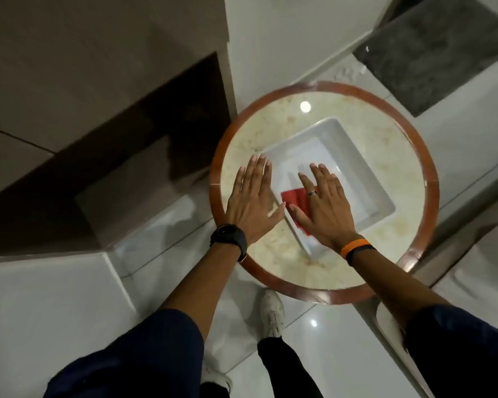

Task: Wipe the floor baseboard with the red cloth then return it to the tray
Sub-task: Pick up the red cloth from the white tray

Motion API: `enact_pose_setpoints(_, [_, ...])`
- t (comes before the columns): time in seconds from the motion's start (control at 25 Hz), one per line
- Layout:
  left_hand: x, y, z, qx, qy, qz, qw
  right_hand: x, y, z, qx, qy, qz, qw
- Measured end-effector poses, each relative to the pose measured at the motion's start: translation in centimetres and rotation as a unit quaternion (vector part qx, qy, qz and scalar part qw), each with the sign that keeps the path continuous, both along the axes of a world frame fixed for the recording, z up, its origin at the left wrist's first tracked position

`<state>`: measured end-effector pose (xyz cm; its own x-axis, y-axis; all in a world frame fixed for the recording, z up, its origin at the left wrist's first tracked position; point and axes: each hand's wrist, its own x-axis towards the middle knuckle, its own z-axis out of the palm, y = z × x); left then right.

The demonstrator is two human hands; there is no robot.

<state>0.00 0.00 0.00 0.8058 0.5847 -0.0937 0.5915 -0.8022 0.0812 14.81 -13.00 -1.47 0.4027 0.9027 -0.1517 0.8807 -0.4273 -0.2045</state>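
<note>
Lying in the white tray (pixel 354 168) on the round table (pixel 397 156), the red cloth (pixel 295 198) sits partly under the flat, open right hand (pixel 325 209), while the left hand (pixel 252 202), fingers spread, holds nothing.

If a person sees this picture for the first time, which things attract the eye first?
Two flat, spread hands, the left hand and the right hand, hover over a round table. Under the right hand, a red cloth lies in a white tray.
</note>
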Motion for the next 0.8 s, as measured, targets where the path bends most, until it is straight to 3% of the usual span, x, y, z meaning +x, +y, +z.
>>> enact_pose_setpoints(0.16, [0.7,-1.1,-3.3,-0.041,0.074,-0.002,0.996,-0.2,-2.5,-3.4,-0.071,0.024,0.010,0.997])
enact_pose_setpoints(0.44, [0.6,-2.5,-4.7,-0.079,0.079,0.016,0.994,-1.3,-2.5,-5.0,-0.104,0.020,0.008,0.994])
enact_pose_setpoints(0.64, [0.7,-3.1,-4.7,-0.091,0.064,0.011,0.994,-1.6,-1.0,-4.4,-0.045,-0.025,-0.011,0.999])
enact_pose_setpoints(0.8, [-1.3,-3.0,-3.6,-0.077,0.051,-0.033,0.995,-0.7,0.9,-3.1,-0.021,0.009,-0.052,0.998])
